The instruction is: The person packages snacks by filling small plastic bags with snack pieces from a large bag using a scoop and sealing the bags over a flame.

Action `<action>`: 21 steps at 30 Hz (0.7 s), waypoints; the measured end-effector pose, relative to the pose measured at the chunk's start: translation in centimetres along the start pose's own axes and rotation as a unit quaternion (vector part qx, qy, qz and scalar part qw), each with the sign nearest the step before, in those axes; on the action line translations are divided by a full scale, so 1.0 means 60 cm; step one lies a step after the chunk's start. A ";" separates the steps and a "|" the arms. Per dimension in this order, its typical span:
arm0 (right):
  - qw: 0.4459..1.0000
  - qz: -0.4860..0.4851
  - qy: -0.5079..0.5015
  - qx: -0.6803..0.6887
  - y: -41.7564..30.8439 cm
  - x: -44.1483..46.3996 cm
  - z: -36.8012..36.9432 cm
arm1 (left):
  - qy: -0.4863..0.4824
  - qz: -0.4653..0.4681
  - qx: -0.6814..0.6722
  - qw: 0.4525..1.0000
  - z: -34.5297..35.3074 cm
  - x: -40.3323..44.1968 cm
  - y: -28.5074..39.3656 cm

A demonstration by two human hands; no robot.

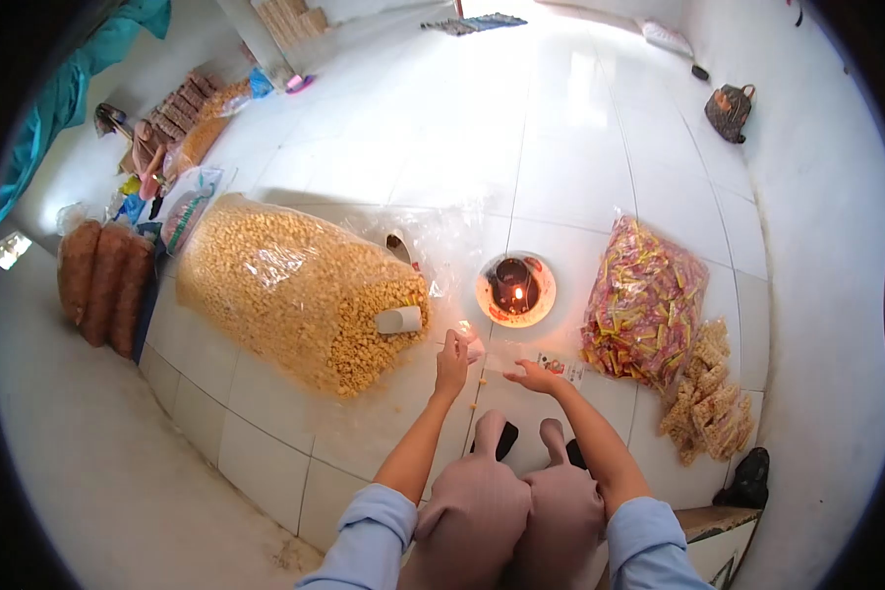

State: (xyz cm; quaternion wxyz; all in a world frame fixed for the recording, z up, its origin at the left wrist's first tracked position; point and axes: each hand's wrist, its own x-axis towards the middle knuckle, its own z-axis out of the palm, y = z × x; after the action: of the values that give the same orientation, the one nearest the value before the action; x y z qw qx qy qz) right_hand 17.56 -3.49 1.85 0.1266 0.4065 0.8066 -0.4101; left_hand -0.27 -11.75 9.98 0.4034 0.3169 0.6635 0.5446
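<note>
Fingers pinched together, my left hand (451,364) is beside a small pinkish packet (474,346); what the fingertips hold is too small to make out. My right hand (537,376) has its fingers apart over the floor, next to a flat clear printed plastic bag (560,367). Beyond both hands, a small flame burns at a dark can in a white bowl (484,293). To the left lies a big open plastic sack of yellow snack pieces (275,275), with a white scoop (399,320) resting in its mouth.
A bag of red and yellow packets (644,300) lies right, beside filled snack bags (708,413). Tall brown sacks (103,285) lean at the left wall. Another person (147,152) sits at the far left. A backpack (730,113) is by the right wall.
</note>
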 end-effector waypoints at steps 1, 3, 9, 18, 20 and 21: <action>0.992 -0.092 -0.006 0.090 -0.018 -0.028 -0.029 | 0.000 0.012 -0.002 1.000 -0.001 -0.003 0.024; 0.968 -0.185 -0.002 0.172 -0.069 -0.095 -0.096 | -0.127 -0.024 -0.198 0.972 0.002 -0.016 0.096; 0.641 -0.157 0.081 0.747 -0.216 -0.187 -0.250 | -0.173 0.055 -0.126 0.975 0.020 -0.036 0.270; 0.655 -0.253 0.419 0.575 -0.271 -0.322 -0.335 | -0.087 0.203 -0.235 0.947 0.043 -0.062 0.392; 0.660 -0.245 0.462 0.539 -0.267 -0.328 -0.321 | -0.113 0.201 -0.229 0.946 0.042 -0.073 0.385; 0.684 -0.234 0.473 0.504 -0.266 -0.333 -0.315 | -0.112 0.198 -0.231 0.946 0.039 -0.082 0.390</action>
State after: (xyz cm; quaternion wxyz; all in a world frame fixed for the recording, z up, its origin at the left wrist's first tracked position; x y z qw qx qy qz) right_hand 20.59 -5.38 33.43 -0.5953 0.3472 0.5002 -0.5243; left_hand 3.69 -10.06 33.63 0.4211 0.3990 0.3943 0.7128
